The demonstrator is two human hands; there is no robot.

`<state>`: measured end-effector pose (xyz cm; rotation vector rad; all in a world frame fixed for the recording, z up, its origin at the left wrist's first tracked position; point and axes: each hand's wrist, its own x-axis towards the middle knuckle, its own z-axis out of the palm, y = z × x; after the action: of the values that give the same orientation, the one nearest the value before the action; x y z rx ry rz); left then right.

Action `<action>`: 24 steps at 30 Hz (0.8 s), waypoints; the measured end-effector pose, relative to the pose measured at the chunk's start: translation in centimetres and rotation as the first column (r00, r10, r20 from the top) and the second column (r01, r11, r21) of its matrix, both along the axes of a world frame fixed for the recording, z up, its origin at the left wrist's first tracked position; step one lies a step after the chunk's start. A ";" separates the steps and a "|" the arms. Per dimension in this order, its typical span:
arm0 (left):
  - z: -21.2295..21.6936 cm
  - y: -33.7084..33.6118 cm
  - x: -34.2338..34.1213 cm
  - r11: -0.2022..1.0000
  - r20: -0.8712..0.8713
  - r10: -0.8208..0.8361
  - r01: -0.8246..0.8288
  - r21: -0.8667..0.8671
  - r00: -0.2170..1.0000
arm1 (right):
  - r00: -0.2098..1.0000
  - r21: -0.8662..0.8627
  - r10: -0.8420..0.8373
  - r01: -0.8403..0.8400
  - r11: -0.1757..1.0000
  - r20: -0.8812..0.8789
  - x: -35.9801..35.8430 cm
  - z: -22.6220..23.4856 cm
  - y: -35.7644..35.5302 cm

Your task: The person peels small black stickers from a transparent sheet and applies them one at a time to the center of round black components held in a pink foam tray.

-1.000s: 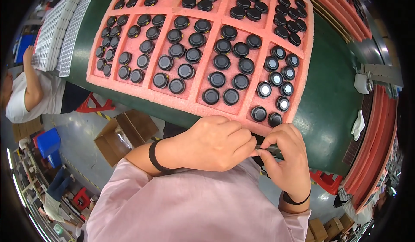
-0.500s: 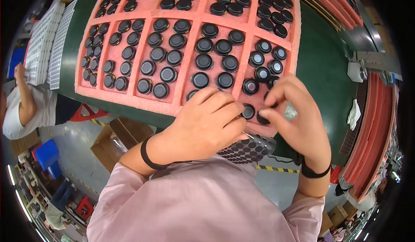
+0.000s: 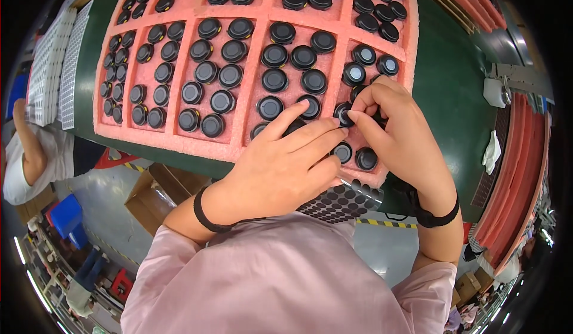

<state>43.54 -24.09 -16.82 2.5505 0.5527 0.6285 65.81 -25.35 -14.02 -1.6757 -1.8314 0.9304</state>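
A pink foam tray (image 3: pixel 209 147) is divided into compartments holding many black round capped parts (image 3: pixel 222 101). My left hand (image 3: pixel 286 167) lies over the near edge, its fingers stretched forward above the parts. Beneath its thumb side, it holds a clear sheet of black round dots (image 3: pixel 343 201), which curls over the tray's near edge. In the near right compartment my right hand (image 3: pixel 400 125) is closed, with thumb and forefinger at a black round part (image 3: pixel 343 114). Whether anything small lies between those fingertips is hidden. Several parts farther back there have pale round tops (image 3: pixel 356 73).
The tray rests on a green tabletop (image 3: pixel 450 125). Stacked pink foam sheets (image 3: pixel 513 185) stand at right, near a white cloth (image 3: pixel 491 152). White trays (image 3: pixel 51 65) are stacked at left, beside another person's arm (image 3: pixel 30 143). An open cardboard box (image 3: pixel 161 197) sits on the floor.
My right hand has moved up and left, from the compartment's near end to a part farther in. My left fingers have straightened and spread forward. The tray appears slightly higher in the view.
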 end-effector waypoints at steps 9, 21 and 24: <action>0.0 -0.1 -0.1 1.000 -0.002 0.005 -0.005 -0.020 1.000 | 0.998 0.046 0.004 -0.007 0.999 0.055 -0.3 -0.2 -0.1; 0.2 -0.1 0.1 1.000 0.013 0.009 -0.009 -0.021 1.000 | 0.977 0.215 -0.061 0.016 0.977 0.202 -0.8 -0.2 -0.3; 0.2 -0.1 0.1 1.000 0.021 0.008 -0.008 -0.016 1.000 | 0.973 0.283 -0.038 -0.029 0.959 0.226 -0.3 0.8 -1.0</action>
<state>43.64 -24.23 -16.59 2.5249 0.5587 0.6506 65.47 -26.40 -13.25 -1.6570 -1.9991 0.4546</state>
